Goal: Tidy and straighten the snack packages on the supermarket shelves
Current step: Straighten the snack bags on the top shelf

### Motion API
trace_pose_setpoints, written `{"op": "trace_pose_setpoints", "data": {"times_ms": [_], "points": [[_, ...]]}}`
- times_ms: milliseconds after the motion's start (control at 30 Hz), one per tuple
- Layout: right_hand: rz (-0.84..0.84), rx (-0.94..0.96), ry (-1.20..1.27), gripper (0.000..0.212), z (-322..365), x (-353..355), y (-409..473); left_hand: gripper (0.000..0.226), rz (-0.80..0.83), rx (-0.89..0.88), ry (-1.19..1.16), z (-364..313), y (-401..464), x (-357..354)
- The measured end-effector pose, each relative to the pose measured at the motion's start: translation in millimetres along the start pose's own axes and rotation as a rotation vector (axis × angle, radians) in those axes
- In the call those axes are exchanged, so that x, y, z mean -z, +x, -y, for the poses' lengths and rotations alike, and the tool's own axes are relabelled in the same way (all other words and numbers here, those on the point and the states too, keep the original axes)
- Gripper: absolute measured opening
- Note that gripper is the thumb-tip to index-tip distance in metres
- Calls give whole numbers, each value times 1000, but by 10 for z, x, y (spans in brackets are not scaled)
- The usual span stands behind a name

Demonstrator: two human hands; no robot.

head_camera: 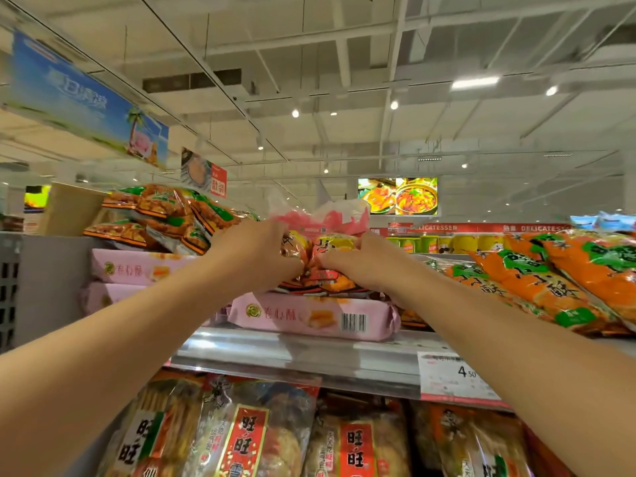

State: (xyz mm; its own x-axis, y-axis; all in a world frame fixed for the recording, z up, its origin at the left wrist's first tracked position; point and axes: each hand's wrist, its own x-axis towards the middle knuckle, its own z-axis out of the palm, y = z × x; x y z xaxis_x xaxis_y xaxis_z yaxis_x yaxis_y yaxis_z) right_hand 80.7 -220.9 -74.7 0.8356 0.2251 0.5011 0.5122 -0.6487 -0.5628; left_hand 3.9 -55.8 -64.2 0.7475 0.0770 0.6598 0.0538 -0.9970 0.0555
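Both arms reach up to the top shelf (309,352). My left hand (254,253) and my right hand (358,259) both grip a yellow and red snack bag (330,244) that lies on a stack of similar bags. That stack rests on a pink wrapped package (309,315) at the shelf's front. More pink packages (137,270) are piled to the left. Orange and green bags (161,215) lie heaped at the back left. Other orange and green bags (550,284) slope along the right side.
A price tag (454,373) hangs on the shelf rail at the right. Below the rail stand red and clear rice-cracker bags (247,438). A cardboard box (69,208) sits at the far left, and a grey side panel (44,287) closes off the shelf's left end.
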Motion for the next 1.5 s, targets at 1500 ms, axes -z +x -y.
{"op": "trace_pose_setpoints", "data": {"times_ms": [1500], "points": [[-524,-383,-147,70,-3745,4269,-4722,75,176,-612,-1117,-6133,-2136,-440]]}}
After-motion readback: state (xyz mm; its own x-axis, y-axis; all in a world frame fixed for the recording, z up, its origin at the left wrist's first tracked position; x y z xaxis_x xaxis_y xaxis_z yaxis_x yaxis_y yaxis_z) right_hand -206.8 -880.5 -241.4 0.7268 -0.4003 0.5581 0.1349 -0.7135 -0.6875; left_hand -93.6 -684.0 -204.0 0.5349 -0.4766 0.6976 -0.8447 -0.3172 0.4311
